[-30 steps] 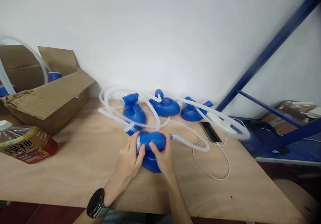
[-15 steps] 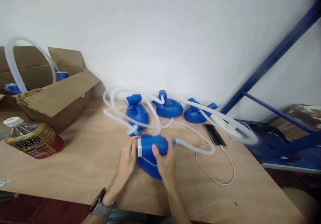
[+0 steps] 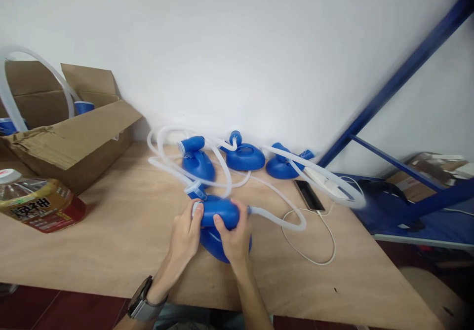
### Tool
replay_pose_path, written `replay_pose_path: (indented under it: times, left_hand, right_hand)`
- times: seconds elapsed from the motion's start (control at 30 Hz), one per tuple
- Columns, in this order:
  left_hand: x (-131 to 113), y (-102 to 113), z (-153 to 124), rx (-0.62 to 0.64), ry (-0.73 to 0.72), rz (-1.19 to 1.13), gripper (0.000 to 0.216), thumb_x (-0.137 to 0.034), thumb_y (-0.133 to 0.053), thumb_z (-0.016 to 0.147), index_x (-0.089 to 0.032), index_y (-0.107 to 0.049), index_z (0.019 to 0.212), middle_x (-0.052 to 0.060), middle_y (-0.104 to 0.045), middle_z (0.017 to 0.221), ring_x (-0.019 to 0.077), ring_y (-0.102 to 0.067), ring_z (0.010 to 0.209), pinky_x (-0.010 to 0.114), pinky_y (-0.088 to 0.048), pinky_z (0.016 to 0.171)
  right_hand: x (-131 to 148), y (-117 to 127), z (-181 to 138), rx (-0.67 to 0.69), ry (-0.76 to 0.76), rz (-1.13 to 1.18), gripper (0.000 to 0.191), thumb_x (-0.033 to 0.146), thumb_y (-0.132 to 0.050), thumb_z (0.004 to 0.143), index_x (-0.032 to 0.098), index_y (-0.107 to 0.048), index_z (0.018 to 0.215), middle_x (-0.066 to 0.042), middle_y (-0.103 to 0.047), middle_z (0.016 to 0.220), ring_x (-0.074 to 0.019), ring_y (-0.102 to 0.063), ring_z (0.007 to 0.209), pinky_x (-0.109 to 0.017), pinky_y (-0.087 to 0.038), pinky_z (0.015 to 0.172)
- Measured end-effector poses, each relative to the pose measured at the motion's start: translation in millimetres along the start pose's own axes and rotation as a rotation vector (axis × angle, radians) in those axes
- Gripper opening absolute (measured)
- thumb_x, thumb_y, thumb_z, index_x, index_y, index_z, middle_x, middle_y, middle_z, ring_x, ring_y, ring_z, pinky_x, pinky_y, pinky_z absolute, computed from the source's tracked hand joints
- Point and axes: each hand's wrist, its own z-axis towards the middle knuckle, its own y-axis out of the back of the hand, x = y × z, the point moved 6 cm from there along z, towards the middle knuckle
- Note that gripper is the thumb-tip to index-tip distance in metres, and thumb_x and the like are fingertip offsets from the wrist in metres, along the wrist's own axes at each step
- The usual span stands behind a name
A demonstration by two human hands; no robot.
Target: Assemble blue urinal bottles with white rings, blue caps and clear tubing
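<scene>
A blue plastic vessel (image 3: pixel 218 212) with a wide neck lies on the wooden table (image 3: pixel 122 231) just in front of me. My right hand (image 3: pixel 231 238) wraps around its neck from the near side. My left hand (image 3: pixel 187 234) presses its fingers over the open left end of the neck. A translucent white hose (image 3: pixel 274 216) runs from the vessel's right end across the table. Three more blue vessels (image 3: pixel 244 157) with looped hoses sit against the wall behind it.
An open cardboard box (image 3: pixel 70 137) with hose and blue parts stands at the left. A bottle of yellow liquid (image 3: pixel 35 201) lies at the left edge. A phone (image 3: pixel 309 194) on a white cable (image 3: pixel 326 251) lies right of the vessels. A blue metal frame (image 3: pixel 392 83) rises at right.
My left hand's fingers have closed over the open end of the neck. Both hands stay on the vessel, and the view has shifted slightly.
</scene>
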Motion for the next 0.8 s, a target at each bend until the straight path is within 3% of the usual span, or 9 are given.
replay_pose_path:
  times: [0.1, 0.2, 0.27, 0.37, 0.43, 0.6, 0.7, 0.8]
  left_hand:
    - [16.8, -0.7, 0.8, -0.050, 0.044, -0.205, 0.051, -0.059, -0.043, 0.101, -0.018, -0.073, 0.110, 0.007, -0.077, 0.081, 0.0272, -0.072, 0.075, 0.035, -0.055, 0.070]
    - [30.8, 1.6, 4.8, -0.065, 0.122, -0.410, 0.054, -0.059, -0.037, 0.100, -0.017, -0.071, 0.102, 0.005, -0.073, 0.069, 0.0248, -0.069, 0.061, 0.036, -0.057, 0.063]
    - [35.6, 2.0, 7.1, 0.001, 0.180, -0.533, 0.053, -0.062, -0.044, 0.097, -0.016, -0.070, 0.104, 0.003, -0.071, 0.066, 0.0221, -0.066, 0.053, 0.034, -0.056, 0.057]
    - [39.4, 1.3, 4.9, 0.162, 0.250, -0.685, 0.052, -0.060, -0.068, 0.086, -0.015, -0.066, 0.111, 0.004, -0.077, 0.076, 0.0204, -0.069, 0.056, 0.032, -0.057, 0.056]
    - [46.8, 5.1, 1.5, 0.198, 0.280, -0.708, 0.051, -0.054, -0.079, 0.080, -0.015, -0.065, 0.110, 0.005, -0.078, 0.081, 0.0188, -0.070, 0.059, 0.029, -0.057, 0.057]
    - [92.0, 39.0, 5.8, -0.033, 0.380, -0.573, 0.065, -0.049, -0.086, 0.072, -0.019, -0.055, 0.120, 0.002, -0.078, 0.083, 0.0170, -0.071, 0.057, 0.028, -0.058, 0.057]
    - [113.5, 56.8, 21.3, 0.009, 0.427, -0.319, 0.059, -0.051, -0.086, 0.072, -0.020, -0.056, 0.113, 0.002, -0.075, 0.079, 0.0198, -0.070, 0.053, 0.030, -0.057, 0.054]
    - [108.6, 72.9, 42.3, 0.032, 0.206, 0.155, 0.038, -0.056, -0.072, 0.085, -0.020, -0.067, 0.095, 0.006, -0.070, 0.071, 0.0242, -0.068, 0.055, 0.029, -0.050, 0.052]
  right_hand:
    - [-1.8, 3.0, -0.8, 0.000, -0.046, 0.033, 0.047, 0.051, -0.073, 0.087, 0.024, -0.066, 0.125, -0.012, -0.076, 0.121, -0.0322, -0.074, 0.108, -0.046, -0.061, 0.093]
    - [-9.2, 9.1, -2.1, -0.033, -0.132, 0.085, 0.044, 0.051, -0.068, 0.091, 0.024, -0.066, 0.125, -0.010, -0.076, 0.121, -0.0307, -0.074, 0.109, -0.045, -0.060, 0.094]
    - [-12.1, 10.7, -2.1, -0.007, -0.140, 0.110, 0.046, 0.051, -0.069, 0.089, 0.025, -0.066, 0.126, -0.010, -0.076, 0.123, -0.0309, -0.073, 0.111, -0.045, -0.059, 0.096]
    - [-16.2, 14.6, 0.0, 0.010, -0.143, 0.141, 0.049, 0.053, -0.069, 0.088, 0.024, -0.065, 0.127, -0.011, -0.074, 0.124, -0.0317, -0.071, 0.113, -0.047, -0.057, 0.098]
    - [-20.4, 18.5, 2.7, -0.007, -0.173, 0.159, 0.048, 0.054, -0.067, 0.089, 0.024, -0.066, 0.126, -0.010, -0.074, 0.125, -0.0317, -0.070, 0.114, -0.047, -0.056, 0.099]
    - [-29.0, 26.5, 11.0, -0.024, -0.219, 0.191, 0.044, 0.055, -0.064, 0.091, 0.024, -0.066, 0.122, -0.008, -0.073, 0.122, -0.0304, -0.069, 0.112, -0.046, -0.055, 0.098]
    - [-31.0, 29.5, 13.4, -0.012, -0.208, 0.189, 0.044, 0.055, -0.063, 0.091, 0.025, -0.065, 0.122, -0.008, -0.072, 0.121, -0.0298, -0.069, 0.111, -0.045, -0.055, 0.097]
    - [-31.5, 30.0, 13.1, 0.002, -0.201, 0.185, 0.044, 0.054, -0.063, 0.092, 0.024, -0.064, 0.124, -0.009, -0.072, 0.122, -0.0298, -0.068, 0.113, -0.044, -0.055, 0.098]
